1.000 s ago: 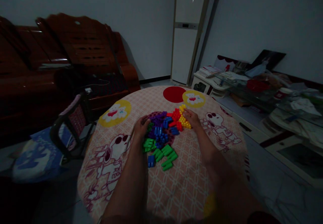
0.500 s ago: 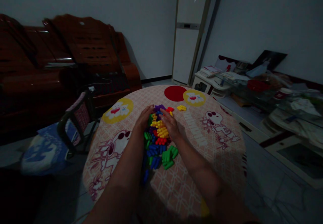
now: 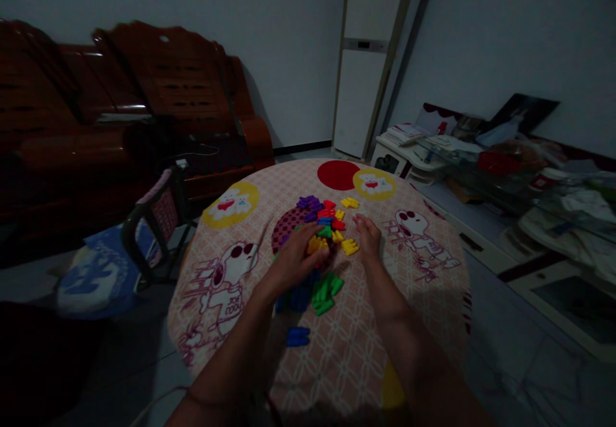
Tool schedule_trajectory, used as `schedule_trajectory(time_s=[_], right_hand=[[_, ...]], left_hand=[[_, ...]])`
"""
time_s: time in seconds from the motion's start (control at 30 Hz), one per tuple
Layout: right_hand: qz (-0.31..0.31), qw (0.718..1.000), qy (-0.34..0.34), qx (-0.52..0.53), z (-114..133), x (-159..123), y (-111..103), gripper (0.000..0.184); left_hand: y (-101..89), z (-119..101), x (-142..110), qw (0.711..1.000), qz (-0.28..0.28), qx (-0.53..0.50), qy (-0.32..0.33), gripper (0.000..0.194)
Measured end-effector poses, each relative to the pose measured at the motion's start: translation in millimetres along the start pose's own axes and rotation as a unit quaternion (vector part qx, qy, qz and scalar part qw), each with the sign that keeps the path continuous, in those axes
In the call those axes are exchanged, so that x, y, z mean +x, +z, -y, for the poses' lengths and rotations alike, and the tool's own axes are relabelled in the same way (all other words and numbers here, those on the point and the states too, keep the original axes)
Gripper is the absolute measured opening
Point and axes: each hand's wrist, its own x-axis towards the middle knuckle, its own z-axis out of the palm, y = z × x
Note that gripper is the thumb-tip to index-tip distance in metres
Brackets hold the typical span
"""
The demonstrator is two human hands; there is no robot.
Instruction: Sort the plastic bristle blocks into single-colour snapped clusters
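A heap of small plastic blocks [image 3: 323, 221] in purple, red, yellow, green and blue lies on a round table [image 3: 423, 286] covered with a cartoon-print cloth. My left hand [image 3: 294, 258] lies over the middle of the heap, fingers curled on yellow blocks [image 3: 315, 244]. My right hand [image 3: 367, 234] rests flat at the heap's right edge, fingers stretched, next to a yellow block [image 3: 350, 246]. Green blocks [image 3: 326, 287] lie just below my left hand. One blue block [image 3: 298, 336] lies apart, nearer to me.
A small chair [image 3: 156, 225] stands at the table's left edge, with a blue bag [image 3: 91, 273] on the floor beside it. A dark wooden sofa [image 3: 120, 112] fills the back left. A tall white appliance [image 3: 366, 61] and cluttered low furniture [image 3: 505, 157] stand right.
Both hands pushed the blocks together into one heap, then drew apart. My left hand moved onto the heap's middle and my right hand out to its right edge. A blue block slid nearer.
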Motion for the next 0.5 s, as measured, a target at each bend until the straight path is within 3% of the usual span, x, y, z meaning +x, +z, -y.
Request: schedule_trajectory(time_s=[0.17,0.27,0.37,0.5], right_hand=[[0.003,1.000,0.020,-0.009,-9,2,0,0.048],[0.008,1.000,0.023,0.001,-9,2,1,0.049],[0.025,1.000,0.013,0.007,-7,0,3,0.048],[0.073,0.997,0.020,0.018,-5,-1,3,0.050]], left_hand=[[39.4,-9,-99,0.982,0.013,0.187,-0.014,0.084],[62.3,-10,-125,0.970,0.021,0.241,-0.014,0.081],[65.7,-2,-111,0.965,0.012,0.260,-0.021,0.066],[49.8,25,-56,0.965,-0.020,0.256,-0.051,0.056]])
